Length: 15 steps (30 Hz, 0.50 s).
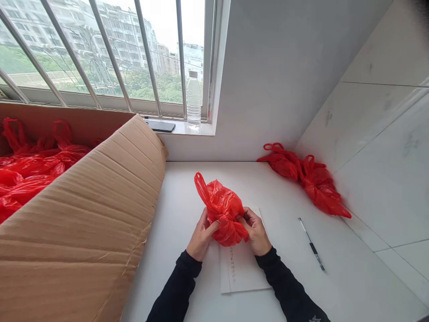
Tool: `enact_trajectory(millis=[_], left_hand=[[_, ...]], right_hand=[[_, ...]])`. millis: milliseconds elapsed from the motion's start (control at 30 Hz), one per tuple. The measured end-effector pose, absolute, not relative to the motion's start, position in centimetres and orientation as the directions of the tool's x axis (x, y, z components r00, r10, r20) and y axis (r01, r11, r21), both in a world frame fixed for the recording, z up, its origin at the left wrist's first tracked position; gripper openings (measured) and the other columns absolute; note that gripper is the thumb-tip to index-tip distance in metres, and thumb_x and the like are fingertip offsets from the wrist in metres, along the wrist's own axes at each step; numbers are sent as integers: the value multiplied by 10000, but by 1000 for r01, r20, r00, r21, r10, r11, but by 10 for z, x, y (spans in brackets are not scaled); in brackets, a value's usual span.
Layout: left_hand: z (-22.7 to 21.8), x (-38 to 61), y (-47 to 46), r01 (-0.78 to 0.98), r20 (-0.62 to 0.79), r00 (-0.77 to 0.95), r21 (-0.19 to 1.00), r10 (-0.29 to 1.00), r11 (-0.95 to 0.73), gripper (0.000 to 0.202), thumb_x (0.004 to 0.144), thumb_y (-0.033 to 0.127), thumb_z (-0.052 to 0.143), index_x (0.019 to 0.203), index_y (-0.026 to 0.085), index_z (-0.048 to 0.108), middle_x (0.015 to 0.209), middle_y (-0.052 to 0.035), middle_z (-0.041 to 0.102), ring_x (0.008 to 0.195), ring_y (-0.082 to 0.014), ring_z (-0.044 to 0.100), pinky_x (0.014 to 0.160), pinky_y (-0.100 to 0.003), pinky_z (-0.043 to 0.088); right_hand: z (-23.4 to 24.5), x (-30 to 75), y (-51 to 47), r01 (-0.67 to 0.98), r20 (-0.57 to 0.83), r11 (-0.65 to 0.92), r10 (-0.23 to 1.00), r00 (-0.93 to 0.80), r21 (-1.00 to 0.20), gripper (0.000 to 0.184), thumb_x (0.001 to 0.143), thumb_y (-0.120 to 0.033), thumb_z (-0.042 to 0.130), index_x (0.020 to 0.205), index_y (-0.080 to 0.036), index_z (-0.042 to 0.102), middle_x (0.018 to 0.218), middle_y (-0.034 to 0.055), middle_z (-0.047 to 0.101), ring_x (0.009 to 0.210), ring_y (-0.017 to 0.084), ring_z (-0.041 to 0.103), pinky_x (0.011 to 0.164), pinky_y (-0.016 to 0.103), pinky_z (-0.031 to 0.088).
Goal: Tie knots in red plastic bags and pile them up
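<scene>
From where I stand, the white bench takes up most of the view, with a big cardboard carton at one side, its ribbed flap slanting up. Inside the carton lies a heap of red bags, loops upward. Well to the carton's right, in the far corner against the wall, slump two more, the spare red bags. Nearer the carton on that same side lies a paper pad, a column of marks showing, too small for me to read.

The gathered red bag is held over the pad's upper end, just right of the carton, one loop standing up. The left hand has its grip pinching the near side of the bag on the carton's side, thumb on top; the right hand, farther from the carton, pinches the opposite edge likewise. My worry is the film — it looks thin, so hard tugging by both thumbs could split it and spill whatever is inside, which I can't see. A loose pinch might let the bag drop onto the pad.

Beyond the carton's right end, on the sill, stand a bottle and a flat dark phone. Smallest is the pen, far right of the carton — a stray sleeve could send it rolling
</scene>
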<state>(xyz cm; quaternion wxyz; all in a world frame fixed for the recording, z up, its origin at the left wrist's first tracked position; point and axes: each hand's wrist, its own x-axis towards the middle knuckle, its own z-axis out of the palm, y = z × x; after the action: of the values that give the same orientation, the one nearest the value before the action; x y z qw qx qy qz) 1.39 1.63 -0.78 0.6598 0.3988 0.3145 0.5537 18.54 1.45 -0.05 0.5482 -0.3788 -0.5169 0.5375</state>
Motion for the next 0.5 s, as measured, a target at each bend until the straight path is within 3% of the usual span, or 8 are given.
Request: enact_trajectory(millis=[200,367,500], left_hand=[[-2,15,13,-396,112,198,918,974,-25,593,806,331,692,1355,241,484,1349,-97,557,1247,-279,505,1101,-406,353],[0,17,11,-376,89,175,927,981,-17,598,797,264,642,1370,230,474,1337,-95,564,1229,-273,514,1093,-395,349],[-1,17,13,-343,102,179,939,979,-35,532,808,270,633,1323,221,510,1320,-94,569,1208,-272,520,1060,-385,381]], right_hand=[[-3,188,18,-197,118,82,976,-184,-977,270,886,-414,647,1068,-215,651,980,45,675,844,197,601,771,305,487],[-3,189,19,-106,162,145,970,-179,-984,283,894,-412,634,1056,-186,686,939,55,689,830,203,598,742,305,486],[-2,187,17,-182,157,136,982,-107,-974,261,884,-410,644,1012,-190,699,872,40,700,755,192,601,694,300,487]])
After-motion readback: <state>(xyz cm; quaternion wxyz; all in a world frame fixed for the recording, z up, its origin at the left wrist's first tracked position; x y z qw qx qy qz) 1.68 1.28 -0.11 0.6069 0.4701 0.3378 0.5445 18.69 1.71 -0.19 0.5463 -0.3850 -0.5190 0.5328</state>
